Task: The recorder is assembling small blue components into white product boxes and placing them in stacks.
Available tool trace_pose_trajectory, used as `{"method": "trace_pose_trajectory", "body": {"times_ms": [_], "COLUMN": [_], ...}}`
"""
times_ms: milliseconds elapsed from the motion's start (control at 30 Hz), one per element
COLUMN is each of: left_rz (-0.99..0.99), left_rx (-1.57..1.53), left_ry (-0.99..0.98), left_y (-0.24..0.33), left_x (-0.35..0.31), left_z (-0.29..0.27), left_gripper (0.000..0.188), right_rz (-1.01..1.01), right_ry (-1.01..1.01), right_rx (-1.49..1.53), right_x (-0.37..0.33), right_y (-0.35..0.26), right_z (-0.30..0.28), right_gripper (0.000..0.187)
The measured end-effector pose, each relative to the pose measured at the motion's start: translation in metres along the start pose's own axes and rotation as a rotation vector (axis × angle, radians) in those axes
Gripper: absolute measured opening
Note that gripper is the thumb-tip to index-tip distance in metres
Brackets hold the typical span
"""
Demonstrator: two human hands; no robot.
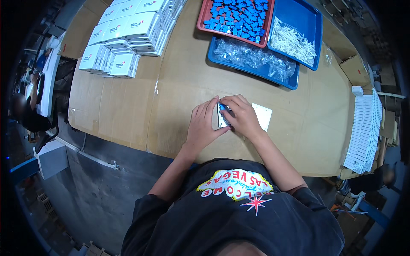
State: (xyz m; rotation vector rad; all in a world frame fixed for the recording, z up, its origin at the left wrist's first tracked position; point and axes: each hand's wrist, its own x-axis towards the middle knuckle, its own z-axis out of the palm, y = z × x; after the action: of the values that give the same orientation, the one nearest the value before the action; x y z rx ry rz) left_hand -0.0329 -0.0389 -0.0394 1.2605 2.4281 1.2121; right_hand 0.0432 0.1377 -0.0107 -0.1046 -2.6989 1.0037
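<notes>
Between my two hands, on the cardboard-covered table, is a small white box-like item [222, 121] with something blue inside it. My left hand [204, 123] grips its left side, the thumb along the near edge and the fingers at the far end. My right hand [241, 116] is curled over its right side, fingertips at the blue part. The fingers hide much of the contents. Just right of my right hand lies a flat white square piece [263, 116], partly behind the wrist.
Stacked white boxes [121, 32] stand at the far left. Beyond my hands are a red tray [200, 19] of blue pieces, a blue tray [318, 34] of white pieces and a blue tray [256, 77] of clear plastic bags. White boxes [364, 128] line the right edge. Other people sit left and right.
</notes>
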Motion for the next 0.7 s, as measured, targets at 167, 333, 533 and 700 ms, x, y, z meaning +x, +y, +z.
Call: {"method": "trace_pose_trajectory", "body": {"times_ms": [167, 333, 533, 700], "left_rz": [0.000, -0.005, 0.011, 0.012], "left_rx": [0.006, 0.000, -0.018, -0.029], "left_ry": [-0.002, -0.005, -0.002, -0.014], "left_y": [-0.003, -0.002, -0.003, -0.006], "left_x": [-0.001, 0.000, -0.001, -0.003], "left_z": [0.000, -0.001, 0.000, 0.002], "left_gripper": [0.104, 0.104, 0.102, 0.099], "right_rz": [-0.001, -0.014, -0.037, 0.037], "right_ry": [0.002, 0.009, 0.036, -0.051], "right_rx": [0.067, 0.028, -0.199, -0.295], "right_x": [0.002, 0.002, -0.009, -0.013], "right_y": [0.002, 0.004, -0.005, -0.013], "right_z": [0.003, 0.005, 0.006, -0.012], "right_gripper": [0.027, 0.024, 0.026, 0.035]}}
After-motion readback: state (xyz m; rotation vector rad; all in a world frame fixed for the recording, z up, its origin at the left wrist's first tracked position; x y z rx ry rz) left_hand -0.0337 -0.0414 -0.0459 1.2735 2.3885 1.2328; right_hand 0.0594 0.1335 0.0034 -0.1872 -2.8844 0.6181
